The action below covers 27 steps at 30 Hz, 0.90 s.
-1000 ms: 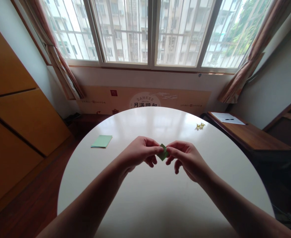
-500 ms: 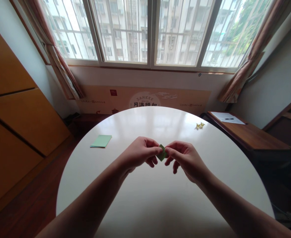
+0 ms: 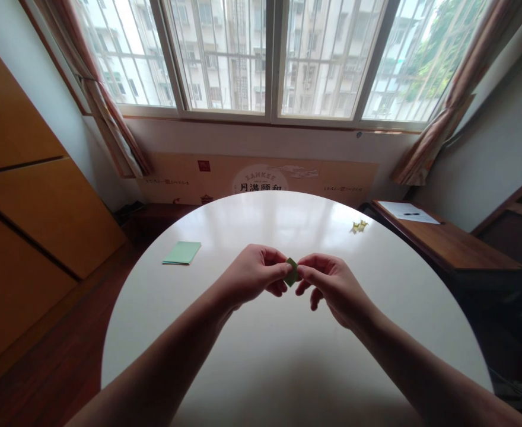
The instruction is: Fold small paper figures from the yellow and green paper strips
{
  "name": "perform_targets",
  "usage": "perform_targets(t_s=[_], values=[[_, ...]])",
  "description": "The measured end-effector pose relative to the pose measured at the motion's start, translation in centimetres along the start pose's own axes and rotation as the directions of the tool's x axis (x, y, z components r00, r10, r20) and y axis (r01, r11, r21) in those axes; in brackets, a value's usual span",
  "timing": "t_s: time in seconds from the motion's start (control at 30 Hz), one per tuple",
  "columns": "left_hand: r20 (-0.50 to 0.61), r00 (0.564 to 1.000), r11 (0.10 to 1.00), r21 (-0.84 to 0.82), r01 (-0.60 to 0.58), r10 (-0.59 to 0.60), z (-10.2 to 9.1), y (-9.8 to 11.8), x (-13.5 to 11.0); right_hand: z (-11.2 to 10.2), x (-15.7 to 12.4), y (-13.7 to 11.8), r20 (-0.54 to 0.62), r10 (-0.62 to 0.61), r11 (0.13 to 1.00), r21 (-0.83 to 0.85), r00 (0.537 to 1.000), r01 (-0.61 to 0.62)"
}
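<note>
A small folded piece of green paper is held between my two hands above the white round table. My left hand pinches its left side between thumb and fingers. My right hand grips the right edge with thumb and index finger, the other fingers curled loosely below. The fingertips cover part of the paper, so its exact folds cannot be made out.
A stack of light green paper sheets lies on the table's left side. Small yellow folded figures stand at the far right. Beyond the table's right edge, a wooden desk holds a white sheet and a pen.
Both hands stay almost in place, still pinching the green paper. The paper has tilted very slightly between the fingers.
</note>
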<state>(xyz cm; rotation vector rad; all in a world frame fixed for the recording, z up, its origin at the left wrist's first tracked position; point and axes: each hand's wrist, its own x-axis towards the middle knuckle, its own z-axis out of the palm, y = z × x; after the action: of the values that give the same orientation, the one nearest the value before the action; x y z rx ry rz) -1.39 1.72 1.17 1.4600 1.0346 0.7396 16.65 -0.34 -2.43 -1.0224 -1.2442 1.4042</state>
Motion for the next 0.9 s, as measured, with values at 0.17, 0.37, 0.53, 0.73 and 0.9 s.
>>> perform_targets(t_s=[0.17, 0.37, 0.53, 0.73, 0.9], values=[[-0.033, 0.999, 0.999, 0.031, -0.012, 0.013, 0.52, -0.06, -0.13, 0.14, 0.05, 0.1, -0.04, 0.0, 1.0, 0.005, 0.999, 0.0], [-0.014, 1.0, 1.0, 0.005, 0.026, -0.026, 0.7, 0.21, -0.24, 0.16, -0.26, -0.18, -0.074, 0.006, 1.0, 0.004, 0.997, -0.005], [-0.023, 1.0, 0.999, -0.052, 0.012, -0.013, 0.4, 0.37, -0.21, 0.0, -0.14, -0.4, -0.094, 0.003, 1.0, 0.005, 0.996, -0.002], [-0.017, 0.999, 0.998, 0.048, -0.041, 0.042, 0.64, 0.32, -0.29, 0.01, -0.17, -0.44, -0.093, -0.005, 1.0, -0.004, 0.996, 0.004], [-0.061, 0.994, 0.991, 0.111, -0.081, 0.088, 0.89, 0.01, -0.17, -0.01, -0.32, -0.51, -0.049, -0.009, 1.0, -0.03, 0.999, 0.007]])
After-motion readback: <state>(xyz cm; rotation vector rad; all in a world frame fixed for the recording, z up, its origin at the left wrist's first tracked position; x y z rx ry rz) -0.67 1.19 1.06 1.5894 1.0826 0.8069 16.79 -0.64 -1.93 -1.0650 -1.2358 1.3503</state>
